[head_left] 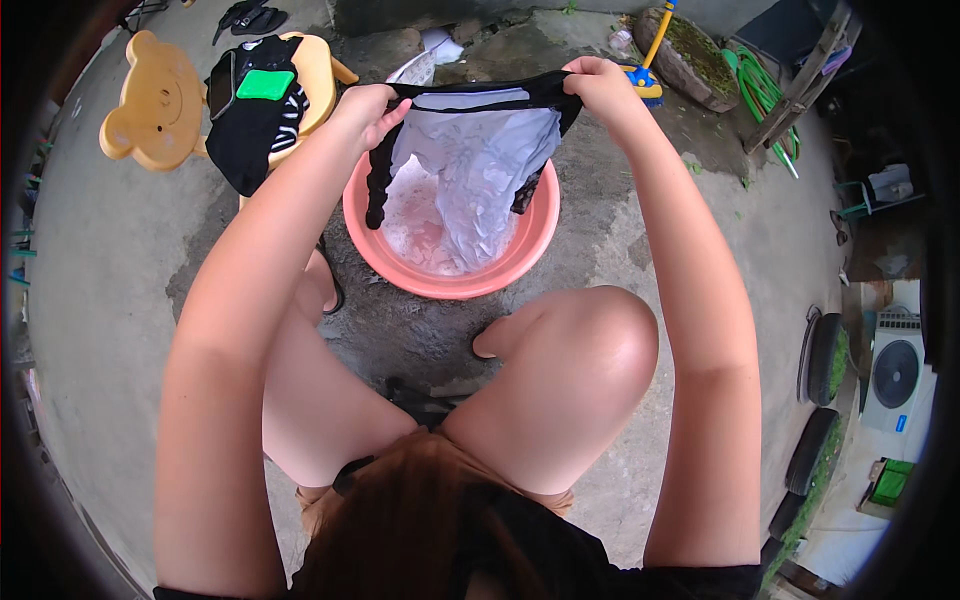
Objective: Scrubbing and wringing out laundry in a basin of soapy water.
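A wet, pale lavender garment with black trim (480,150) is stretched out between my two hands. My left hand (372,108) grips its black edge at one end, the fingers closed around the cloth. At the other end my right hand (598,86) pinches the same black band. The garment hangs down over a round pink basin (455,288), and its lower part reaches into the basin. Suds and whitish water (412,215) show inside, beside the hanging cloth. The garment's exact kind cannot be told.
At the left stands a yellow bear-shaped chair (155,100) with black clothing (235,150), a phone (222,85) and a green soap bar (265,85) on it. A blue-and-yellow brush (648,85), a stone planter (690,60) and a green hose (765,100) lie at the far right.
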Tool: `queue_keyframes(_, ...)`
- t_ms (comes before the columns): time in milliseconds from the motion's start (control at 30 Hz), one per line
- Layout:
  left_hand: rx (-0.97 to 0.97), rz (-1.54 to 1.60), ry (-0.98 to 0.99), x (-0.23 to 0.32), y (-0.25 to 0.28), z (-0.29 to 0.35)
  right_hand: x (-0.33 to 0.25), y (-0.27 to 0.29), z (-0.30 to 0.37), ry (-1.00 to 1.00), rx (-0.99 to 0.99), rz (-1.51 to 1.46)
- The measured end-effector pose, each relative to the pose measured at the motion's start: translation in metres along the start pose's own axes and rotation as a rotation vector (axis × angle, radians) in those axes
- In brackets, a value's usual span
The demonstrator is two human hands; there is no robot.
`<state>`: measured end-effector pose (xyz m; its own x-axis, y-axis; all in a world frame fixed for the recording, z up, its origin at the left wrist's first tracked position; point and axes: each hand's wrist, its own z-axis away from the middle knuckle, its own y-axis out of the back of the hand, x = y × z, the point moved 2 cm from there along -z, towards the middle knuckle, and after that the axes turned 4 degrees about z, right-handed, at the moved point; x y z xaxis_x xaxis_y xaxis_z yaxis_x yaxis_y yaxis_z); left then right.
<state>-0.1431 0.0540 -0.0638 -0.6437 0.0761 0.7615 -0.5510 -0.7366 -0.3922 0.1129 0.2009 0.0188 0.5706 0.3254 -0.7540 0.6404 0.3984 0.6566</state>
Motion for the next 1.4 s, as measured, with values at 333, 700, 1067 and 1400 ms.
queue_keyframes(333,0.226,-0.796,-0.325,-0.179,0.097,-0.095,0.174,-0.209,0.019,-0.241,-0.323,0.002)
queue_keyframes(700,-0.542,-2.036,0.133,-0.32,0.134,-0.091,0.291,-0.371,0.096,0.089,-0.953,0.317)
queue_keyframes(1067,-0.47,-1.914,-0.165,-0.308,0.158,-0.129,0.303,-0.335,0.068,0.063,-0.548,0.854)
queue_keyframes(1400,0.257,-0.155,0.453,-0.31,0.167,-0.162,0.356,-0.295,0.025,-0.662,0.087,-0.188)
